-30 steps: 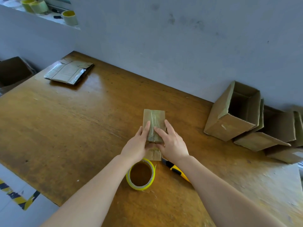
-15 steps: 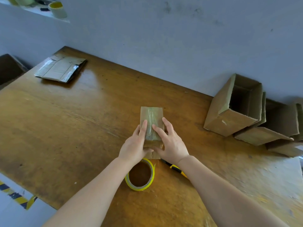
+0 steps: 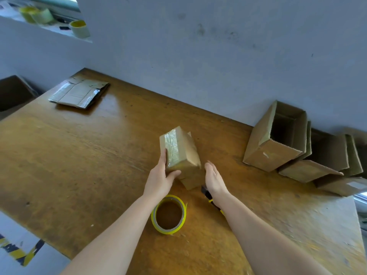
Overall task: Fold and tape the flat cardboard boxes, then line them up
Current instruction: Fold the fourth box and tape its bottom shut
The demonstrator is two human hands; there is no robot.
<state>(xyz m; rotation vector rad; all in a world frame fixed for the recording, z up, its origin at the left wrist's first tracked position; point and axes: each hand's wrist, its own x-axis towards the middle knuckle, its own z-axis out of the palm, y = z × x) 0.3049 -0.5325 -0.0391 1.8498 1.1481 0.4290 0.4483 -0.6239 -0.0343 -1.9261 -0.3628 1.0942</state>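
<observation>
A small cardboard box with clear tape along its top seam stands tilted at the middle of the wooden table. My left hand grips its near left corner, thumb across the front. My right hand is flat and apart from the box, just to its right, holding nothing. A roll of yellow-edged tape lies on the table between my forearms. A yellow and black cutter lies partly hidden under my right wrist.
A stack of flat cardboard blanks lies at the far left corner. Several folded open boxes lie on their sides against the wall at the right. Tape rolls sit on a ledge at the upper left. A dark box stands beyond the table's left edge.
Both hands were pressing on the taped top of the box. Now the right hand has come off and opened, and the left hand has tipped and turned the box.
</observation>
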